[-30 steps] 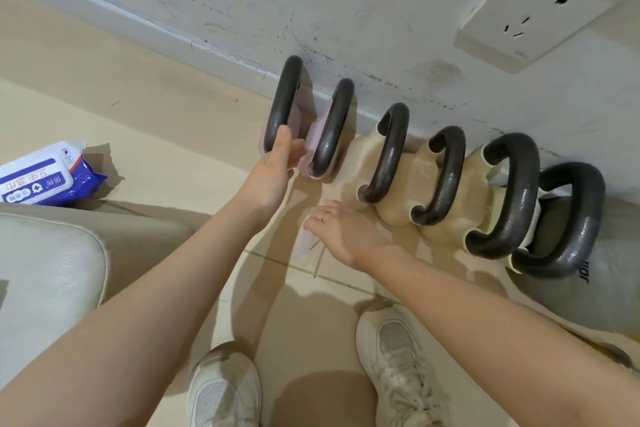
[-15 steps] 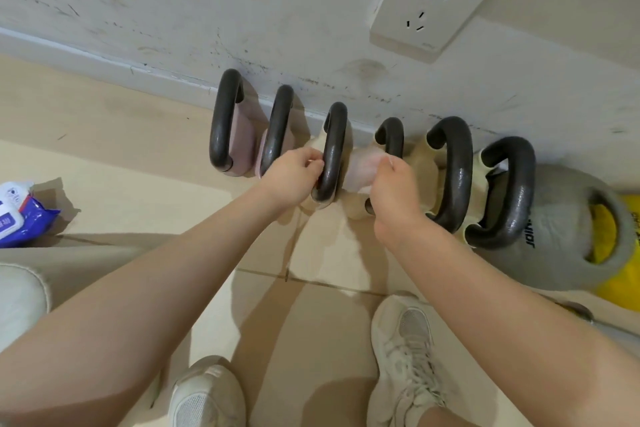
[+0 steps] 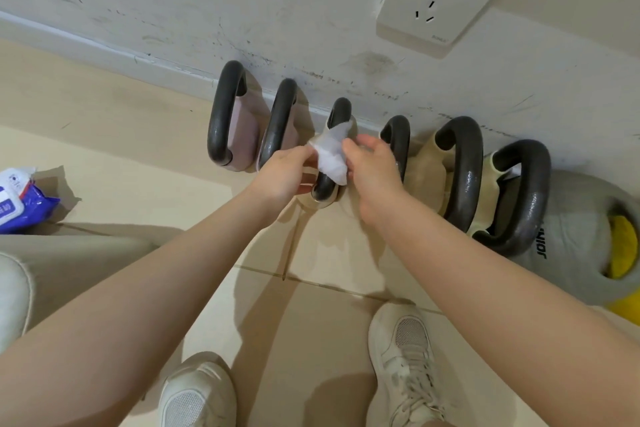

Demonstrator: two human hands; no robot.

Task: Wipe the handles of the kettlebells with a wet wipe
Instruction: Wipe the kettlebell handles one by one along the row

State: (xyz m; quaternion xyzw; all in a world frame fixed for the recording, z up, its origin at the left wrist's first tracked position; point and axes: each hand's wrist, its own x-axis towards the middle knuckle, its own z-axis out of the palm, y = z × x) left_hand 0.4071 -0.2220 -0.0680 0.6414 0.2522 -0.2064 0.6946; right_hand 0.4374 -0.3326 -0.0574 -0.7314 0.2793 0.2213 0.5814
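Several kettlebells with dark handles stand in a row against the wall. A white wet wipe (image 3: 331, 152) is draped over the third handle (image 3: 337, 114) from the left. My left hand (image 3: 285, 174) pinches the wipe's left side and my right hand (image 3: 372, 170) holds its right side. The two pink kettlebells (image 3: 247, 128) stand to the left, the beige ones (image 3: 462, 166) to the right. Both hands hide the lower middle of the wrapped handle.
A blue and white wipes pack (image 3: 20, 199) lies on the floor at far left. A grey kettlebell (image 3: 575, 236) and a yellow one (image 3: 623, 246) sit at far right. A wall socket (image 3: 440, 0) is above. My shoes (image 3: 405, 357) stand on the tiles below; a pale cushion (image 3: 14, 288) at left.
Both hands have come together on the third handle. The wipe, held by my right hand beside the fourth handle half a second ago, now lies over the third handle.
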